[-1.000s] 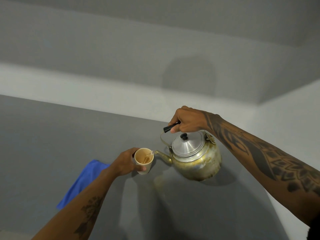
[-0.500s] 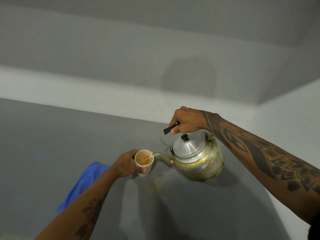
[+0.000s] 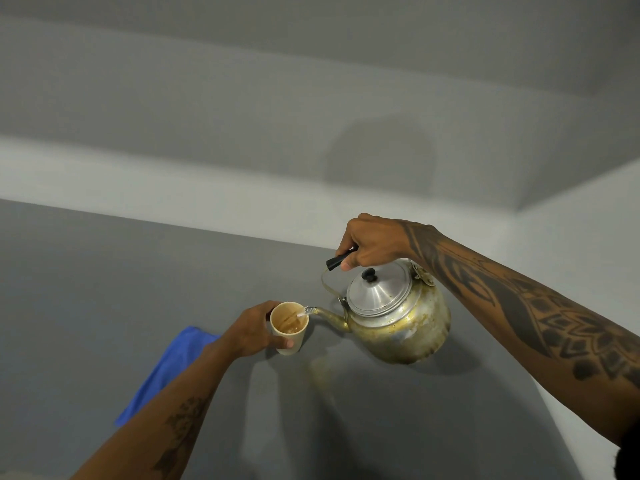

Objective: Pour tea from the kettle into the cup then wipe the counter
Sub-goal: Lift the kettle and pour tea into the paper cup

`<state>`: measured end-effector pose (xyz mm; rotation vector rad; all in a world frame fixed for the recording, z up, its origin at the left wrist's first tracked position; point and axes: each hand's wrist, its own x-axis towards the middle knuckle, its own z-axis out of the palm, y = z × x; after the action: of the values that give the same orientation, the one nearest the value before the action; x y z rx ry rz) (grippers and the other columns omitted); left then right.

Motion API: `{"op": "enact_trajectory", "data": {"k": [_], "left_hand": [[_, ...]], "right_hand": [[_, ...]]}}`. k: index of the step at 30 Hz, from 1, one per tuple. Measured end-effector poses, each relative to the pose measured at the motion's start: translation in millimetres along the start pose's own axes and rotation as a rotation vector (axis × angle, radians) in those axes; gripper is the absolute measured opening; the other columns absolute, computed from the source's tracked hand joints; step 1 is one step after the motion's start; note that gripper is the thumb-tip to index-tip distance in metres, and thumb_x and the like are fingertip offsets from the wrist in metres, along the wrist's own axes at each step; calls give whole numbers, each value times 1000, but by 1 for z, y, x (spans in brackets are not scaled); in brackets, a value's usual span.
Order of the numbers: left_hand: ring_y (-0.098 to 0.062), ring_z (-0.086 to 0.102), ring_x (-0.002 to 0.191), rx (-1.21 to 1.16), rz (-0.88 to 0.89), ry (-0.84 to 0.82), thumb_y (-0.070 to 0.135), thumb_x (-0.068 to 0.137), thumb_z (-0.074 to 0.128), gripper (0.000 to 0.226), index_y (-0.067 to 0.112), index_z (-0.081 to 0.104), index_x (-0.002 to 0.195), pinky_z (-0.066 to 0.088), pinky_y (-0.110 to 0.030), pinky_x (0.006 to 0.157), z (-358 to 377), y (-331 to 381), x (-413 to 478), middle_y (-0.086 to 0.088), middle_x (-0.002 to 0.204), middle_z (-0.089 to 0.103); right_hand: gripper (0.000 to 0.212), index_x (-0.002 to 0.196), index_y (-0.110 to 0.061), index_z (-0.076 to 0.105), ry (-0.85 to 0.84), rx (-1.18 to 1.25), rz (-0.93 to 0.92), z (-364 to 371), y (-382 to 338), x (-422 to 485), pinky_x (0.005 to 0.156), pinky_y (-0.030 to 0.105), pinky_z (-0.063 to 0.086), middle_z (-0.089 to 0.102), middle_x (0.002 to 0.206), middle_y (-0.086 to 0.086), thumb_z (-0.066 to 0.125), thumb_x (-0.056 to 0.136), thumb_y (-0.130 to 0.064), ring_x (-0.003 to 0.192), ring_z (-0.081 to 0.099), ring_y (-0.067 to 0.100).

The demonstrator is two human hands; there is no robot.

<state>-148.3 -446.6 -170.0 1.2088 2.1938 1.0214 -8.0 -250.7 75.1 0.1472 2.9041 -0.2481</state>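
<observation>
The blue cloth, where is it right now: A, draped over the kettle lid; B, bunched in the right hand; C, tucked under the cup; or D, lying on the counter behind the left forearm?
D: the blue cloth lies flat on the grey counter, partly hidden by the left forearm, while the left hand holds the cup and the right hand grips the kettle handle.

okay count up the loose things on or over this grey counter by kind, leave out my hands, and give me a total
Kettle: 1, metal, tilted, held by the right hand
Cup: 1, pale, held by the left hand
Cloth: 1, blue, lying on the counter
Total: 3
</observation>
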Motion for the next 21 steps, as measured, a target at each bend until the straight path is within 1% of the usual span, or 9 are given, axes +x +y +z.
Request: {"op": "enact_trajectory", "data": {"k": [2, 6, 13, 17, 20, 21], "left_hand": [[-11, 61, 102, 3, -2, 4, 52, 53, 85, 73, 38, 50, 116, 52, -26, 87, -1, 1, 0, 13, 115, 62], [-11, 60, 101, 8, 2, -2, 47, 56, 86, 72, 37, 49, 117, 50, -22, 84, -1, 3, 0, 13, 114, 61], [-11, 60, 103, 19, -6, -8, 50, 55, 85, 74, 36, 49, 119, 51, -25, 86, -2, 4, 0, 13, 116, 61], [-11, 60, 103, 20, -23, -10, 61, 49, 81, 81, 35, 50, 119, 54, -31, 89, -3, 3, 0, 11, 118, 62], [-13, 60, 103, 17, -7, -22, 71, 45, 76, 86, 36, 48, 119, 52, -27, 88, -4, 6, -2, 11, 118, 60], [-13, 60, 103, 18, -6, -23, 69, 47, 77, 85, 36, 48, 118, 51, -25, 87, -4, 6, -2, 11, 117, 60]], "right_hand": [[29, 112, -17, 72, 1, 0, 1, 0, 0, 1, 51, 19, 36, 60, 63, -3, 66, 87, -30, 49, 41, 10], [29, 112, -16, 72, -3, -3, 1, -1, -1, 1, 51, 18, 35, 59, 62, -6, 66, 87, -30, 49, 42, 9], [29, 111, -15, 72, -4, -12, 0, -4, -3, -3, 50, 17, 34, 55, 58, -10, 66, 87, -30, 49, 41, 9], [28, 111, -16, 73, 2, -18, 4, -7, -5, -5, 50, 19, 34, 52, 56, -9, 67, 87, -29, 49, 41, 10], [28, 111, -15, 73, -2, -26, 3, -9, -7, -6, 49, 19, 35, 52, 56, -7, 66, 87, -29, 49, 40, 10], [28, 111, -15, 73, -3, -28, 2, -9, -8, -6, 50, 19, 35, 53, 57, -6, 66, 87, -29, 49, 41, 10]]}}
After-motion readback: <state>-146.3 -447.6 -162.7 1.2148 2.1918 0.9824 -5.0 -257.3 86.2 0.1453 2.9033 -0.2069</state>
